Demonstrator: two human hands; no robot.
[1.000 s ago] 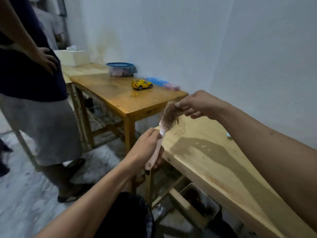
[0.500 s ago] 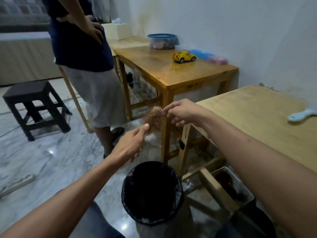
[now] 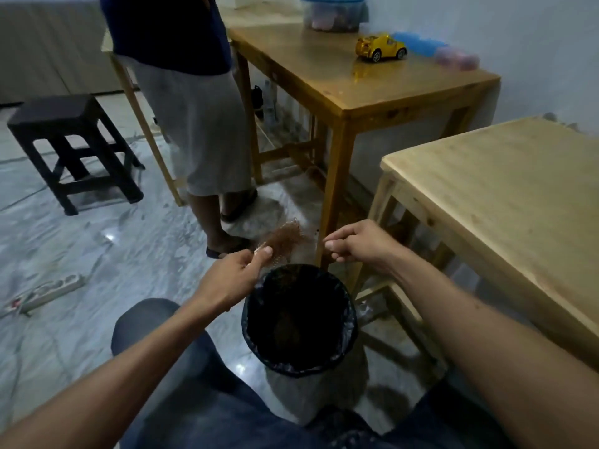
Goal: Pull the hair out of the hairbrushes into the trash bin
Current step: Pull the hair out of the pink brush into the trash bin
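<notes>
Both arms extended mid-frame; left hand point(image 3: 234, 277) fisted, thumb pressed forward; right hand point(image 3: 358, 243) pinched, other fingers curled.

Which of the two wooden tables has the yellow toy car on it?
The darker table, farther back; the yellow toy car stands there. The paler table shows none.

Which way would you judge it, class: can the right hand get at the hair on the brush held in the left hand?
Probably yes. The right hand hangs level with the hair on the brush the left hand holds, with only open air between them above the trash bin.
</notes>
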